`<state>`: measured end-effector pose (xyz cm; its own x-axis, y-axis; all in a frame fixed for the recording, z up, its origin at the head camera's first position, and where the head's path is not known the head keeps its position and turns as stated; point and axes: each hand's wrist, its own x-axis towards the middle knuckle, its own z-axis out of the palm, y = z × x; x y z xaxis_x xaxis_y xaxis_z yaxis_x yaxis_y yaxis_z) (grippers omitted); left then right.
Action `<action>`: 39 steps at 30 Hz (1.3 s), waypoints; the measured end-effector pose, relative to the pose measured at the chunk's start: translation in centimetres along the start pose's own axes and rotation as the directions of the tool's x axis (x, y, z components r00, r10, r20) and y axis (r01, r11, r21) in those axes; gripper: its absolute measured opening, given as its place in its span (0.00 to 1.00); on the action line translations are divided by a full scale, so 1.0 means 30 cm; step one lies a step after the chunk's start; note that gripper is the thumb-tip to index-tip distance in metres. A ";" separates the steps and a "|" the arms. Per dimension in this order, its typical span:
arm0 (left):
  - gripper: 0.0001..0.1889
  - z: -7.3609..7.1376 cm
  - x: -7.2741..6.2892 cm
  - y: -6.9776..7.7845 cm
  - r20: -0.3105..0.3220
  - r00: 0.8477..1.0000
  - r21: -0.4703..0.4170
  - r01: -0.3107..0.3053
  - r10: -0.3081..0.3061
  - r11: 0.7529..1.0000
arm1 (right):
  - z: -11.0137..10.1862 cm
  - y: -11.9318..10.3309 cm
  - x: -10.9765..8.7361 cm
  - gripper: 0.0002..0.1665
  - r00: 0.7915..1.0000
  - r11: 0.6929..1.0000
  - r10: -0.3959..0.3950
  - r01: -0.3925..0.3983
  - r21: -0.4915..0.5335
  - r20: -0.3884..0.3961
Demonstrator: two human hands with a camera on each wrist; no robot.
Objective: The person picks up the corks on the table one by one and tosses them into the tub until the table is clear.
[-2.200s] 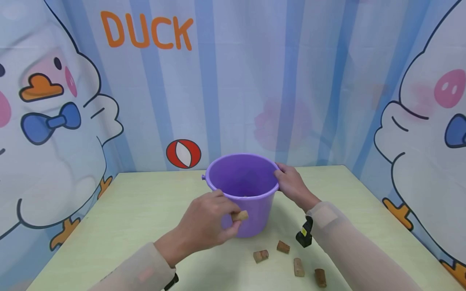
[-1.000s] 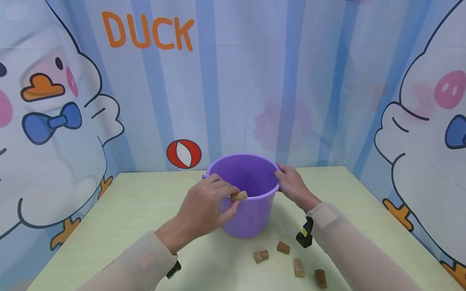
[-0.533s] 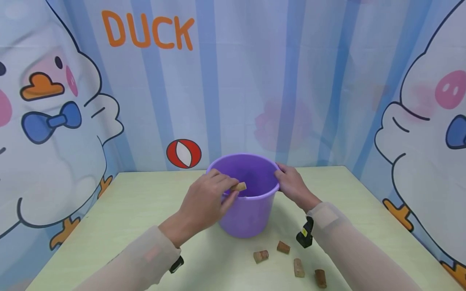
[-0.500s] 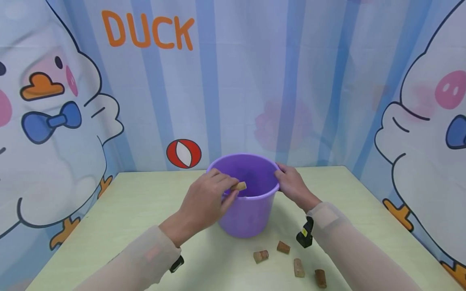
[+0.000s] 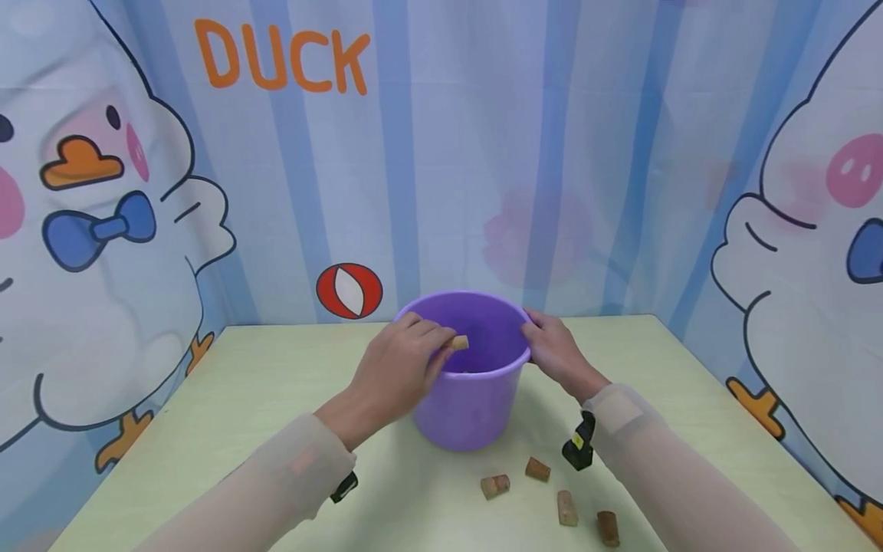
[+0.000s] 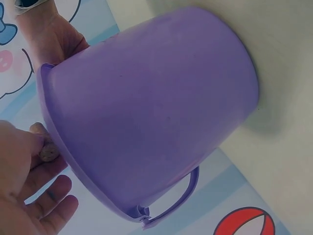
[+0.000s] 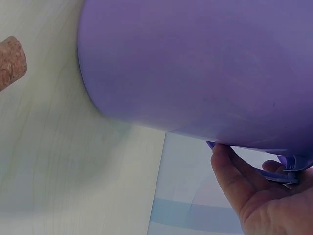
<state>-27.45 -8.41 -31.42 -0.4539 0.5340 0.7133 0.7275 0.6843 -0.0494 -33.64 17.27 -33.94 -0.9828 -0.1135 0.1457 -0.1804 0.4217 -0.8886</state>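
A purple bucket (image 5: 469, 414) stands upright on the table, its mouth facing up. Over the near left part of its rim, my left hand (image 5: 393, 366) pinches a cork (image 5: 460, 343) between thumb and fingers. The left wrist view has the cork (image 6: 49, 151) right at the rim, the other fingers spread loosely below it. My right hand (image 5: 557, 346) grips the bucket's right rim. In the right wrist view its fingers (image 7: 234, 181) curl at the rim and the purple handle (image 7: 276, 175). The bucket's floor is mostly hidden.
Several loose corks lie on the pale table (image 5: 276, 399) in front of the bucket: one cork (image 5: 495, 486), another cork (image 5: 537, 469), a paler cork (image 5: 566, 508) and a darker cork (image 5: 608, 529). A printed curtain (image 5: 469, 153) hangs behind the table's back edge.
My left hand has raised the cork from in front of the bucket's wall to above its mouth, moving up and slightly forward. The right hand, bucket and table corks have stayed put.
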 end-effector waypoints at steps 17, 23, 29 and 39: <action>0.12 0.018 0.031 -0.002 0.211 0.971 0.041 0.104 -0.110 0.994 | -0.005 0.003 -0.005 0.32 1.000 1.000 -0.003 0.002 0.023 0.012; 0.14 0.021 0.021 -0.009 0.195 0.972 0.011 0.130 -0.130 0.991 | -0.006 0.006 -0.005 0.32 1.000 1.000 0.002 -0.003 0.022 0.018; 0.15 0.022 0.006 -0.034 0.138 0.973 -0.017 0.189 -0.185 0.982 | -0.004 0.005 -0.004 0.32 1.000 1.000 0.008 -0.008 0.015 0.015; 0.21 0.024 -0.015 -0.091 0.146 0.941 -0.049 0.316 -0.306 0.947 | -0.005 0.001 -0.004 0.32 1.000 1.000 -0.003 0.003 0.020 0.016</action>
<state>-29.60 -10.15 -32.10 -0.7248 0.3650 0.5843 0.5709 0.7930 0.2128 -33.54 17.44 -33.91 -0.9815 -0.1293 0.1413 -0.1822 0.4036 -0.8966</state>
